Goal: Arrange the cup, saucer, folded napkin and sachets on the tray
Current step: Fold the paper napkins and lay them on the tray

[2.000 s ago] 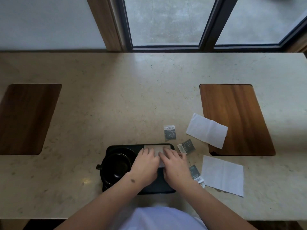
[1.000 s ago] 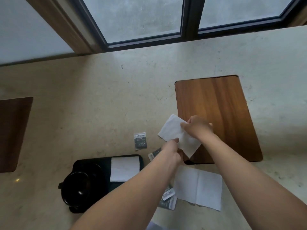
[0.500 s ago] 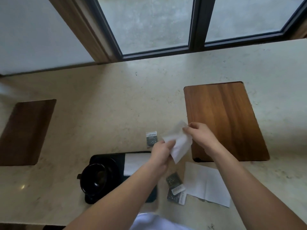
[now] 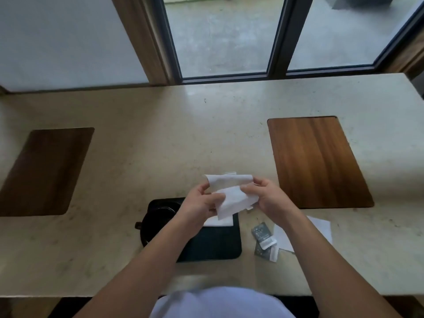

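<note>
Head view looks down on both hands lifted above the tray, fingers pinched on a white napkin [image 4: 231, 196] that is partly doubled over in the air. Left hand [image 4: 202, 201] grips the napkin's left edge between thumb and curled fingers; right hand [image 4: 263, 196] grips its right side the same way, thumb on top. Directly under the hands lies the black tray [image 4: 215, 244] on the pale stone counter [image 4: 183, 138]. A folded napkin [image 4: 220, 222] rests flat on the tray, mostly hidden by the held one. On the tray's left part sits the dark cup [image 4: 158, 216], small handle sticking out to the left; whether a saucer lies beneath it cannot be told. Just right of the tray, on the counter, lie a few grey sachets [image 4: 265, 241], overlapping, and beside them another flat white napkin [image 4: 321, 228] partly covered by the right forearm. Two wooden inlays sit farther out, one left [image 4: 43, 171], one right [image 4: 316, 161].
</note>
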